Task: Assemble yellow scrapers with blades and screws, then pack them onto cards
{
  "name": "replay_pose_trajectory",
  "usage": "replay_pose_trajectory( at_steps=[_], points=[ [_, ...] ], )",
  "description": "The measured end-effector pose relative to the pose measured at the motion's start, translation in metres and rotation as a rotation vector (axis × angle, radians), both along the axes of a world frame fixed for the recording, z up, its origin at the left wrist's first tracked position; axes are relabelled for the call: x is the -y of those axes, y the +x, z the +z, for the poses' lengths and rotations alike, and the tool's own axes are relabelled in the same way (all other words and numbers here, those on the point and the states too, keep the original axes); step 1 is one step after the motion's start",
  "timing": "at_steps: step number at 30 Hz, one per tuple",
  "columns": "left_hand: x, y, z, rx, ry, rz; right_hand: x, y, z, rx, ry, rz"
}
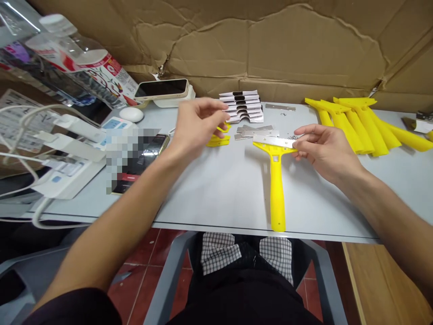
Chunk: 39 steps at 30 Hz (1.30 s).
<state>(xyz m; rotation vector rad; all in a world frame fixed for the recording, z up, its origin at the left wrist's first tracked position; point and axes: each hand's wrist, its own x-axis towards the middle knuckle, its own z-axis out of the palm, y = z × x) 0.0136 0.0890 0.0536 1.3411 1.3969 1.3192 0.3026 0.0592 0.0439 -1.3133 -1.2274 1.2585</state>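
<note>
Fingers of the right hand (326, 146) are pinched on the right end of the yellow scraper (278, 194)'s head, and that's where the action is: the scraper lies handle toward the person, over the front half of the worktop (216, 189), a thin metal plate (270, 141) along its head. Across to the left of the scraper comes the left hand (194, 124), a touch blurred, fingers curled with tips slightly apart, above small yellow pieces (219, 142); nothing shows clearly between them. Looks like the step in hand is steadying that plate against the head while the free hand reaches for a small part; the next move seems to call for a firm right pinch, plate square, and a neat left pick. Just beyond the scraper, loose metal plates (241, 136) lie crossed, and tiny screws (291, 136) sit scattered by the right fingers, in no container at all. Farther back, left of the scraper, white folded sleeves (253, 108) stand in a row, contents hidden. Well off to its right, more yellow handles (363, 122) are bunched together. And far left of it, a capped clear bottle (98, 67), its fill impossible to tell.
</note>
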Motion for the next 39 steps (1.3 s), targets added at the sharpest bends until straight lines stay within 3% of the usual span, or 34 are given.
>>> replay_pose_trajectory(
  at_steps=[3, 7, 11, 15, 27, 35, 39],
  points=[
    [-0.014, -0.034, 0.006, -0.408, 0.132, 0.035, -0.001, 0.002, 0.0, 0.008, -0.003, -0.004],
    [-0.029, -0.07, 0.006, -0.678, 0.019, -0.156, -0.003, 0.003, -0.002, 0.014, 0.008, 0.005],
    [-0.032, -0.079, 0.012, -0.963, -0.081, -0.318, -0.004, 0.004, -0.003, -0.005, 0.007, 0.011],
    [-0.028, -0.072, 0.017, -1.197, -0.011, -0.454, -0.004, 0.004, -0.003, 0.004, -0.001, -0.002],
    [-0.028, -0.067, -0.001, -1.149, 0.124, -0.386, -0.006, 0.004, -0.005, -0.014, 0.014, 0.024],
    [-0.004, -0.057, 0.026, -1.13, 0.249, -0.204, -0.004, 0.003, -0.004, -0.023, 0.013, 0.022],
    [-0.002, -0.055, 0.028, -1.16, 0.188, -0.25, -0.005, 0.003, -0.003, -0.017, 0.009, 0.028]
  ],
)
